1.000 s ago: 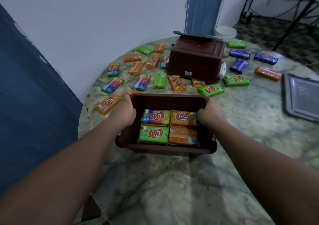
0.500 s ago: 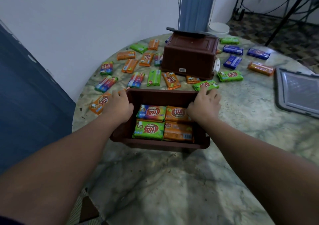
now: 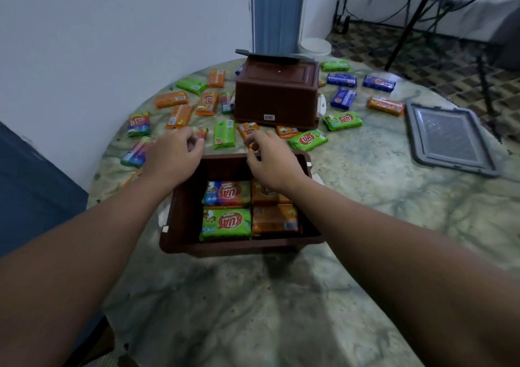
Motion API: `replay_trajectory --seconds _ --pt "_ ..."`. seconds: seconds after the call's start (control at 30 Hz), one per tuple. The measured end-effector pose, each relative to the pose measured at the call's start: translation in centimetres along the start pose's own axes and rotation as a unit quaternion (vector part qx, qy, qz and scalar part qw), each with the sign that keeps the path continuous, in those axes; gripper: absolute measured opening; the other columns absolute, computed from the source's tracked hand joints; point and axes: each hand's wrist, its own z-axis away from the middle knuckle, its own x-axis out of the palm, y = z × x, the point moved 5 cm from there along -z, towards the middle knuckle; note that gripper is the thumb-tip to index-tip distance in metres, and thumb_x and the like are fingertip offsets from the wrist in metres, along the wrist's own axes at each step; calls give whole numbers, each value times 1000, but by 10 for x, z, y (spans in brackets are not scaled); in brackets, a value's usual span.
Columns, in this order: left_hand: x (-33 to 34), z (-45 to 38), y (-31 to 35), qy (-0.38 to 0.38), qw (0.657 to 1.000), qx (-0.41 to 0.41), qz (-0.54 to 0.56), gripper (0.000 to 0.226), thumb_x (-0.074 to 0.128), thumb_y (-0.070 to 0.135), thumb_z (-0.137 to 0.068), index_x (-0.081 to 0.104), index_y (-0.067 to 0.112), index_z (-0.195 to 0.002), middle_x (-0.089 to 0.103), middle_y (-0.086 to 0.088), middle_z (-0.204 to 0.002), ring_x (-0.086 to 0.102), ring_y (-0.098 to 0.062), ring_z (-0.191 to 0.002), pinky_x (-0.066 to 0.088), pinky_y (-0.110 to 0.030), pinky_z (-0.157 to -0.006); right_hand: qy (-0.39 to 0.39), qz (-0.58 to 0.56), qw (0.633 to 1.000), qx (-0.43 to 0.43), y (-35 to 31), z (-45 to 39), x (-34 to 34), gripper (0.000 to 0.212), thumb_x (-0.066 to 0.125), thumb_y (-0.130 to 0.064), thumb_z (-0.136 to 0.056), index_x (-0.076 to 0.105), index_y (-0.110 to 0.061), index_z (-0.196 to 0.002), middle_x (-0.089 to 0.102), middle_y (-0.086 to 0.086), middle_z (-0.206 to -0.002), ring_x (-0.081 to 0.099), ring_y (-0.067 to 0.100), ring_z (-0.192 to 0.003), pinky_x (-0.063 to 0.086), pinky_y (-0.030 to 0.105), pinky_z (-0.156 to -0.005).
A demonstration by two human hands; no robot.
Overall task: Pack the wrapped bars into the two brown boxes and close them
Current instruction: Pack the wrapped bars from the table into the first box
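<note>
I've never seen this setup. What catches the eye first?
An open brown box near the table's front edge holds four bright wrapped bars. Both hands reach past it toward bars scattered around an upturned second box. A grey lid lies at right.

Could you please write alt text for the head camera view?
Both hands reach past an open brown box holding four wrapped bars: the right hand pinches an orange bar, the left hand touches another. More bars surround an upturned brown box.
</note>
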Motion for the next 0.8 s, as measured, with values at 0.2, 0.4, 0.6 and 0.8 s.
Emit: replay_trajectory --seconds 0.2,0.4,0.6,0.8 --pt "-12 -15 -39 -32 998 -1 51 31 57 41 -95 59 17 -75 56 2 -64 57 -26 -68 48 -38 -60 11 -21 997 70 -44 -23 38 26 60 -26 -98 64 -16 -121 66 0 -102 62 18 -95 55 43 -85" --pt "-27 -16 -85 -68 996 14 59 27 60 35 -92 60 14 -75 57 1 -67 60 -28 -73 52 -41 -64 32 -2 994 108 -80 -42 69 24 63 -31 -95 67 -19 -115 66 -4 -98 62 17 -92 53 36 -81" --pt "-25 -16 -114 -106 994 11 35 23 60 37 -90 61 18 -77 62 -1 -76 59 -25 -76 52 -39 -65 -6 11 995 101 -100 -59 91 23 65 -35 -96 66 -21 -114 64 -6 -98 61 14 -91 56 38 -80" --pt "-21 -18 -140 -132 991 -21 12 19 59 38 -85 60 22 -75 60 5 -75 61 -21 -76 53 -38 -66 -45 43 994 87 -114 -74 110 30 67 -38 -94 65 -22 -120 64 -2 -111 60 16 -96 51 33 -75"
